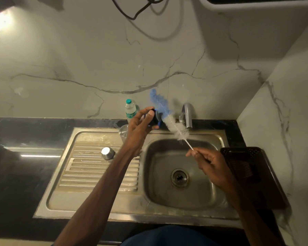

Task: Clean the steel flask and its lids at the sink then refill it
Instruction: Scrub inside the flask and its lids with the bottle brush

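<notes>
Right fingers (194, 153) pinching brush (169, 121), left gripping lid (154, 118)

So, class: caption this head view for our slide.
Left hand holds a dark lid while right hand scrubs it with a bottle brush.

Left arm stretched forward, left hand (140, 121) raised, fingers and thumb curled round black lid (154, 118). My right hand (211, 164) lower, nearer me, pinching brush handle (188, 145) between thumb and fingertips (other fingers folded in). Both forearms bare.
</notes>
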The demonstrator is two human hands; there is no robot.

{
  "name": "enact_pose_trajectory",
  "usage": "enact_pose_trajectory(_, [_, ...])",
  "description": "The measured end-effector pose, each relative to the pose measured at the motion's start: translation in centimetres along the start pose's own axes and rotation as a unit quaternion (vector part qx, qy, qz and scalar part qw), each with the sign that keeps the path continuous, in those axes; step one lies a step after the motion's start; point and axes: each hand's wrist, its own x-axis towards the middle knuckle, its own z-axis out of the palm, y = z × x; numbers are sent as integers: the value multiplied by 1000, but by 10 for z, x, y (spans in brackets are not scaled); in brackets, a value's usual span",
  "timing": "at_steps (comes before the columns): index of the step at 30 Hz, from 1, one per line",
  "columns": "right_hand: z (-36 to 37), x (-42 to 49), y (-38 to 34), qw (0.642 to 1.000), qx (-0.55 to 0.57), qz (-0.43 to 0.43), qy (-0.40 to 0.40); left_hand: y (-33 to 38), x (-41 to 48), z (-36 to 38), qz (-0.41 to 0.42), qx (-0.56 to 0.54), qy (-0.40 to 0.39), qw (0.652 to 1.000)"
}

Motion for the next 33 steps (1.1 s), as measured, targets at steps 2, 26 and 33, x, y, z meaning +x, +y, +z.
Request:
enact_pose_trajectory(2, [0, -5, 4, 1000, 7, 6, -1, 0, 1, -3, 6, 12, 2, 1000])
enact_pose_trajectory(26, [-2, 3, -2, 999, 27, 12, 34, -12, -12, 34, 3, 12, -23, 1000])
enact_pose_trajectory(33, [1, -2, -4, 999, 41, 25, -1, 1, -1, 24, 60, -7, -13, 998])
